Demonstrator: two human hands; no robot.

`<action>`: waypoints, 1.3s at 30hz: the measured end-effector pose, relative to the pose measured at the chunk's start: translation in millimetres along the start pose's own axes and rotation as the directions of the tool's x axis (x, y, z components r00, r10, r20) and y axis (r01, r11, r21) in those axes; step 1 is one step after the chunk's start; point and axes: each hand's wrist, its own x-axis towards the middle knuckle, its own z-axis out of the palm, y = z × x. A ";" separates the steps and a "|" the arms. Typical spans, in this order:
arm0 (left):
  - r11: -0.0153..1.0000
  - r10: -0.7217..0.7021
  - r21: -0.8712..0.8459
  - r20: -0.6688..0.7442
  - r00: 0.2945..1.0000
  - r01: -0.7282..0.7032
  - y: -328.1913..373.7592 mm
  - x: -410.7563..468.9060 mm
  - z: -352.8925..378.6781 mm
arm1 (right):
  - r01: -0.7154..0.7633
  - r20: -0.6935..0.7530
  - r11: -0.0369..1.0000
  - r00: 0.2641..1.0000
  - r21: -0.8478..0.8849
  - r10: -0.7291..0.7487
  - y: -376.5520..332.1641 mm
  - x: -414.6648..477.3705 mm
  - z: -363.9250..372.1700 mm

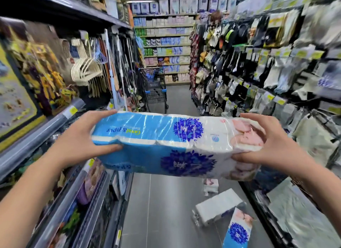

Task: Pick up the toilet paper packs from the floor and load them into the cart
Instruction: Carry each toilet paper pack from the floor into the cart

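Note:
I hold a long blue-and-white toilet paper pack (166,144) crosswise in front of me, well above the floor. My left hand (81,138) grips its left end, thumb on top and fingers underneath. My right hand (267,146) grips its right end the same way. A dark wire shopping cart (155,89) with blue trim stands farther down the aisle, on the left side. More packs lie on the grey floor below: a white one (215,207), a blue-and-white one (238,229) at the bottom, and a small one (210,185) just beyond.
Shelving lines both sides of the narrow aisle: hangers and mops (92,66) on the left, hanging socks and packets (258,63) on the right. Stocked shelves (166,42) close the far end. A strip of grey floor (177,98) runs between me and the cart.

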 end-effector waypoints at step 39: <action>0.921 -0.238 -0.332 -0.066 0.969 0.204 -194.9 243.4 80.1 | 0.003 0.030 0.995 1.000 0.096 -0.006 70.1 321.3 121.6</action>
